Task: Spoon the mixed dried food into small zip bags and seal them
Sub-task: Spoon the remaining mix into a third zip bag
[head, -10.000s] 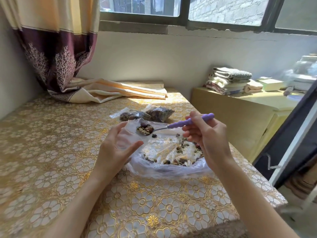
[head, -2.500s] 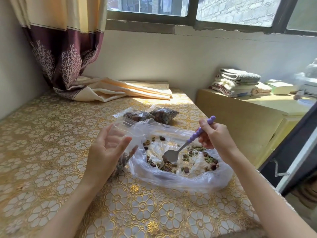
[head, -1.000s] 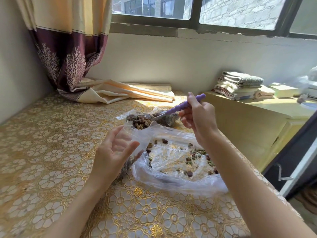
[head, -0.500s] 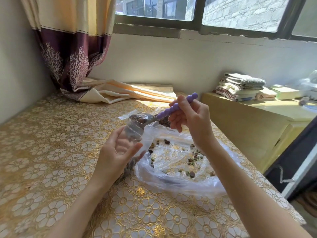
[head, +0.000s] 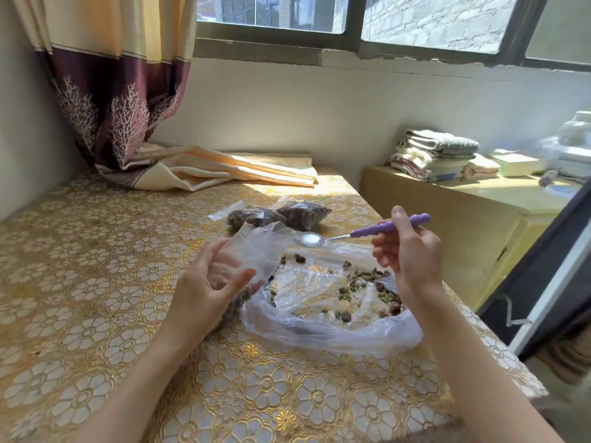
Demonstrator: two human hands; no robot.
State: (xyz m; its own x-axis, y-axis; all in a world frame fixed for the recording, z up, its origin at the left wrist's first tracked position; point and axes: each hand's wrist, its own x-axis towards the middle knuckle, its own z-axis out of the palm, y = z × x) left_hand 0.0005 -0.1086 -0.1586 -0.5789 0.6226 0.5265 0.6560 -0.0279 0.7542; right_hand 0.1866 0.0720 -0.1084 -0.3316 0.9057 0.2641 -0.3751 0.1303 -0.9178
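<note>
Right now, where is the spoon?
In the head view, the spoon is right of centre, held in the right hand, its empty bowl above the big plastic bag beside the small zip bag.

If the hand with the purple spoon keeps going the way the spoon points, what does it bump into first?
Probably the small zip bag that the left hand holds open. The right hand holds the spoon with its empty bowl pointing left at the bag's mouth, though depth is hard to judge from this one view.

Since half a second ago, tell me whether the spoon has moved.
Yes. The spoon has come out of the small zip bag, now empty, to the right of the bag's mouth.
</note>
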